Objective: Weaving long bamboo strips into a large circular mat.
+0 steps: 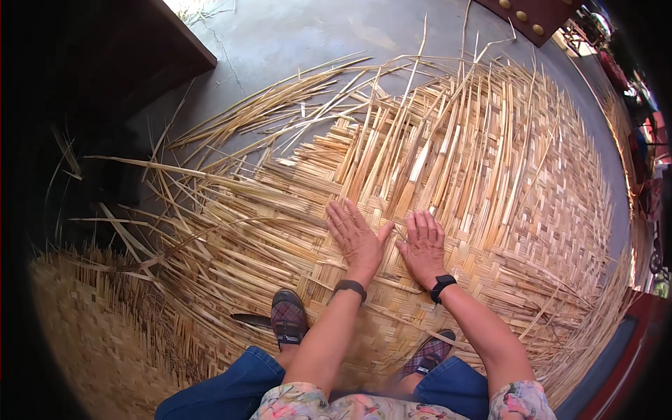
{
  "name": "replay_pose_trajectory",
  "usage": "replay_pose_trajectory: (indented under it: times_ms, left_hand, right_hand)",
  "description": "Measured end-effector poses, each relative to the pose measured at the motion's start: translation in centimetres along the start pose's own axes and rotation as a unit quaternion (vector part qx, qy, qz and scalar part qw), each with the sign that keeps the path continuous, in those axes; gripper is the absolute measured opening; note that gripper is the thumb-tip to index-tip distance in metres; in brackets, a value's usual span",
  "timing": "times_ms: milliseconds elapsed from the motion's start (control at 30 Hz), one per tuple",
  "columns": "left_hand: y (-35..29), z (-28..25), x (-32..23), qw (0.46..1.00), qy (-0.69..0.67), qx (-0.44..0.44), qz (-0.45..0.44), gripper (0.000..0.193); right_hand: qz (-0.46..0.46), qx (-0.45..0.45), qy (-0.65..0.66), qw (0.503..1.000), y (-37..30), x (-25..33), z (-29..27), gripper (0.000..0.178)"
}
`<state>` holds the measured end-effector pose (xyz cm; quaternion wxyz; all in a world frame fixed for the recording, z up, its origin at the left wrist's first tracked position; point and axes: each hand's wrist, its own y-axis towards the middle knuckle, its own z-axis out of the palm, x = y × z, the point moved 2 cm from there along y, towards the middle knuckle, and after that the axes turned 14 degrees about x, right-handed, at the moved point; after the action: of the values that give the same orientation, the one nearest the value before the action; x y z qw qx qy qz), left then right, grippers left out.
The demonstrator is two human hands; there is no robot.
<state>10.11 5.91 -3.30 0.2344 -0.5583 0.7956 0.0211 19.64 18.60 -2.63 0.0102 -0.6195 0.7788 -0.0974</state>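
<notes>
A large mat of woven flat bamboo strips (pixel 542 210) lies on the floor beneath me. My left hand (pixel 360 241) rests palm down on it, fingers stretched out, pressing on the strips at the edge of the weave. Beside it my right hand (pixel 424 250) also lies flat, its thumb close to the left thumb, its fingers extended forward. Neither hand holds anything. Ahead of my hands, long loose strips (pixel 448 150) run away from me, not tightly woven. More unwoven strip ends (pixel 231 203) fan out to the left.
My shoes (pixel 288 318) are planted on the mat, with a dark, blade-like object (pixel 250 320) beside the left one. Loose strips (pixel 280 105) lie on the grey floor (pixel 294 35) beyond. A dark wooden piece (pixel 168 56) stands at the far left; a red studded panel (pixel 525 14) at the far right.
</notes>
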Motion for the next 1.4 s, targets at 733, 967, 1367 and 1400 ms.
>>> replay_pose_trajectory:
  times_ms: [733,967,1367,1400]
  left_hand:
    - [0.2,-1.5,-0.3,0.975,0.162,0.154,0.016,0.104]
    - [2.2,-5.2,-0.8,0.983,0.141,0.097,0.066,0.119]
    - [3.9,-5.6,0.0,0.910,0.326,0.220,0.134,0.095]
    - [3.5,-5.6,-2.3,0.892,0.357,0.256,0.111,0.096]
  right_hand:
    - [0.172,0.211,0.007,0.962,-12.7,-26.6,-7.6,0.019]
    - [0.186,0.217,0.230,0.930,-11.2,-26.0,-5.7,0.033]
    - [0.081,0.136,0.270,0.950,-12.7,-26.4,-5.0,0.017]
    - [0.088,0.088,0.248,0.961,-14.8,-27.0,-5.9,0.008]
